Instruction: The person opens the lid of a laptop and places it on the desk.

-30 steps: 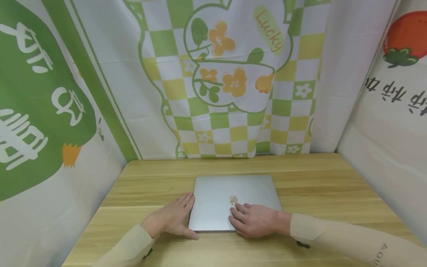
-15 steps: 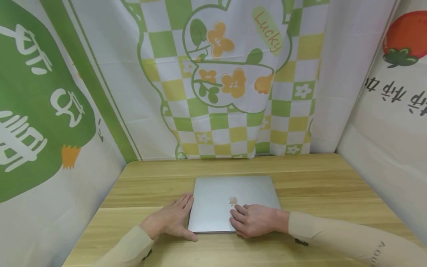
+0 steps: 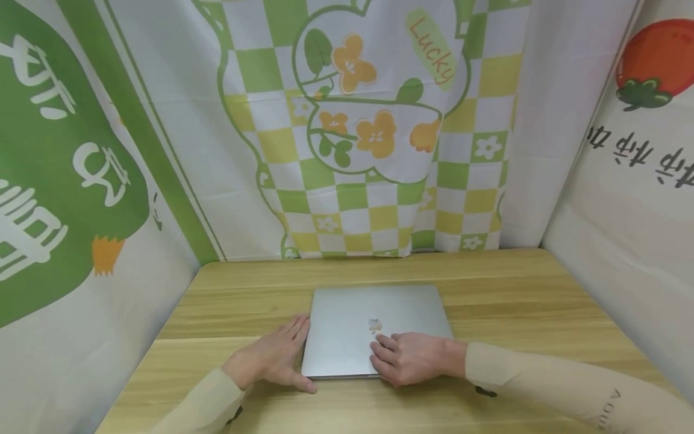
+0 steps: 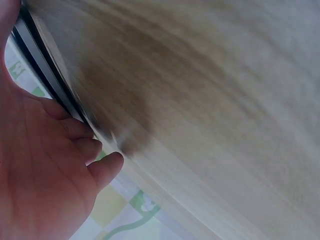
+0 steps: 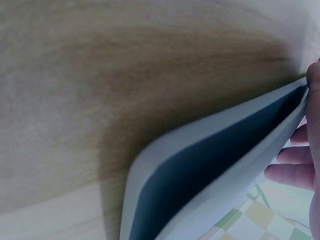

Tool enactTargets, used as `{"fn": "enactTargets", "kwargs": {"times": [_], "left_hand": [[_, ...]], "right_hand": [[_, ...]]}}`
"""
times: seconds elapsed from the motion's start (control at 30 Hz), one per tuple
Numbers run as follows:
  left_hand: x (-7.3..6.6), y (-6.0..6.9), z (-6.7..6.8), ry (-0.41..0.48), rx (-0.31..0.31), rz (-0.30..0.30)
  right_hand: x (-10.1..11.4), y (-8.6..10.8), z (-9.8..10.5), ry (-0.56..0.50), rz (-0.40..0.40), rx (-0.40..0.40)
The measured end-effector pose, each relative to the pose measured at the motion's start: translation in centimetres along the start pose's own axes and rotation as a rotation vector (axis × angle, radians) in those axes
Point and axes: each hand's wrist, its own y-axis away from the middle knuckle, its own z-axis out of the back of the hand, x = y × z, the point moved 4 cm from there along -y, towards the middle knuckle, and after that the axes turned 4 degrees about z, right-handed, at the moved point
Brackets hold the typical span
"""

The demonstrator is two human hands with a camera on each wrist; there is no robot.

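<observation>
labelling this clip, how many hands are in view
2. The left hand is at the left edge of the silver laptop; the right hand is at its front edge, fingers on the lid. The wrist views show the same two; no other hand is visible.

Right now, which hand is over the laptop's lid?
The right hand, over the lid near its logo; the left hand is at the laptop's left edge.
</observation>
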Motion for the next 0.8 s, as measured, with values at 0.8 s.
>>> {"fn": "enactTargets", "kwargs": {"times": [0.8], "left_hand": [[0.51, 0.02, -0.09, -0.023, -0.007, 0.011]], "right_hand": [[-0.88, -0.04, 0.44, 0.030, 0.043, -0.085]]}}
